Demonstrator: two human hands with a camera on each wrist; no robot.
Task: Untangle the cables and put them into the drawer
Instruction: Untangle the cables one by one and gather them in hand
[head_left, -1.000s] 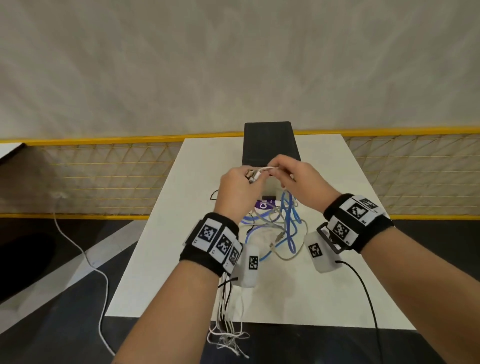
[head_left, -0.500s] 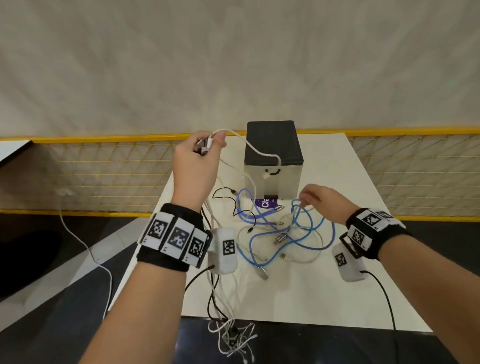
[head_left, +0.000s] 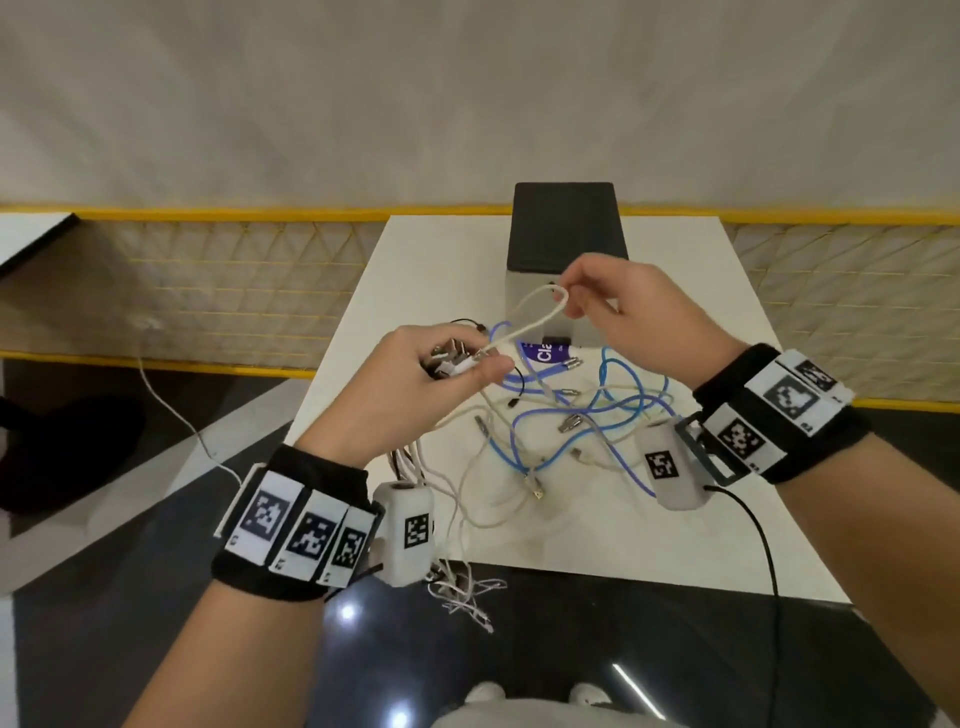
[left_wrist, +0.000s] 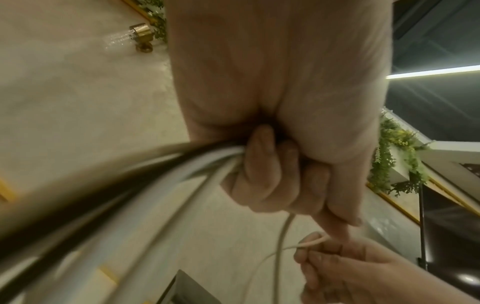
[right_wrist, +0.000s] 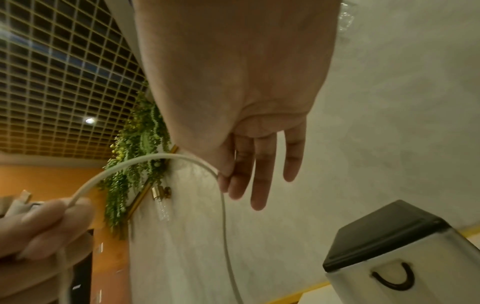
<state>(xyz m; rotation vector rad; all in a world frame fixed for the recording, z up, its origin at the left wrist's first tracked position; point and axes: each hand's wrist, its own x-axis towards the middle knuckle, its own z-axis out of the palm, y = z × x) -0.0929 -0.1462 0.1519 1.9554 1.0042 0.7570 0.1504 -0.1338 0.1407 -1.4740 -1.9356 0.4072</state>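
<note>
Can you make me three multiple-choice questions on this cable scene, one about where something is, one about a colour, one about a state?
1. Where does the drawer box stand?
A. on the table's far side
B. on the floor
C. in the left hand

2. What colour is the cable stretched between both hands?
A. blue
B. white
C. red

3. How is the drawer?
A. pulled out
B. closed
C. removed

Answers: 1 A, it sits on the table beyond the tangle. 2 B, the left hand and right hand pinch a white loop. 3 B, its handled front sits flush.
</note>
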